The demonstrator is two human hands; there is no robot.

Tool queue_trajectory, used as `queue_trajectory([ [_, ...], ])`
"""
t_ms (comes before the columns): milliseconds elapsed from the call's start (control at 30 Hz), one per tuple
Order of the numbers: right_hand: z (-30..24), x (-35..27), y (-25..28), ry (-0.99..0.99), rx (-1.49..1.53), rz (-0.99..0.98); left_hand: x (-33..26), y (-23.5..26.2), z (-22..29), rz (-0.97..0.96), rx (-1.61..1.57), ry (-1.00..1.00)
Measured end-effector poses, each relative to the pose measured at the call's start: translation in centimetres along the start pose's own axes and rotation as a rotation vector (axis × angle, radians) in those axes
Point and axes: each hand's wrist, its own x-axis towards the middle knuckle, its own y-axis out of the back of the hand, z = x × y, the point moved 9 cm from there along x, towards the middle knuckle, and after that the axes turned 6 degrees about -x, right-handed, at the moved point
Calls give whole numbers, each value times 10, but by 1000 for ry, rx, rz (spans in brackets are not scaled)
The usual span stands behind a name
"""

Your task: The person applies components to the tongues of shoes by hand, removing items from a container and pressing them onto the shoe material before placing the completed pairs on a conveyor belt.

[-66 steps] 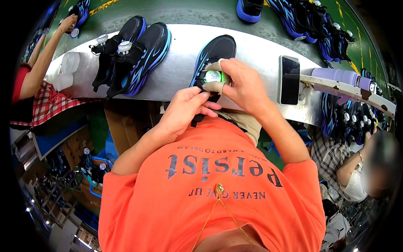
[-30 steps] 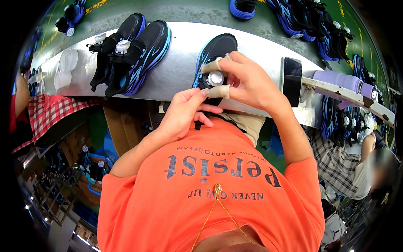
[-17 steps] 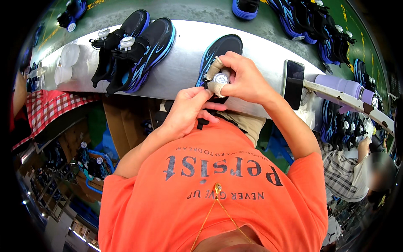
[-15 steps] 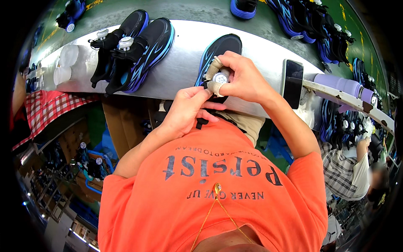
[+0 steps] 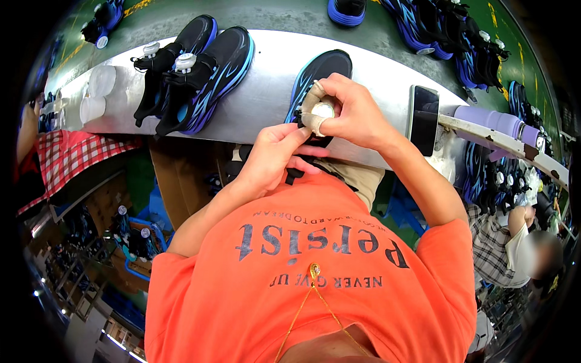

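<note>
A black running shoe [image 5: 330, 63] with blue-purple sides lies on the metal bench in front of me, toe pointing away. My right hand [image 5: 354, 115] curls around the round white dial [image 5: 322, 111] on its upper; thumb and forefinger wear beige finger covers [image 5: 313, 97]. Close by on the left, my left hand [image 5: 272, 151] pinches thumb and forefinger together at the shoe's near edge. Whatever is between those fingertips is hidden. Part of the shoe's heel is covered by my hands.
To the left, a pair of matching shoes [image 5: 209, 78] stands on the bench [image 5: 269, 54] beside translucent plastic cups [image 5: 101, 81]. A phone [image 5: 423, 121] and a lilac bottle [image 5: 490, 121] lie right, near a worn metal bar [image 5: 502, 144]. More shoes [image 5: 417, 30] sit beyond; another person [image 5: 499, 248] is at right.
Both hands stay at the shoe in nearly the same grip. The dial's face now looks brighter, its marking no longer readable. The whole view has shifted slightly.
</note>
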Motion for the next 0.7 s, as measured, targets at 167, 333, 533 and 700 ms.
queue_trajectory([
  [167, -11, -9, 10, 97, 110, -58, -2, 3, -2, 0, -33, -15],
  [333, -18, -20, 19, 41, -227, 180, -2, 3, -1, -21, -25, -19],
  [533, -9, -17, 15, 3, 127, -13, -4, 1, 0, 9, 14, -11],
  [700, -8, -29, 12, -187, 46, 118, -3, 0, -1, 2, 12, -19],
])
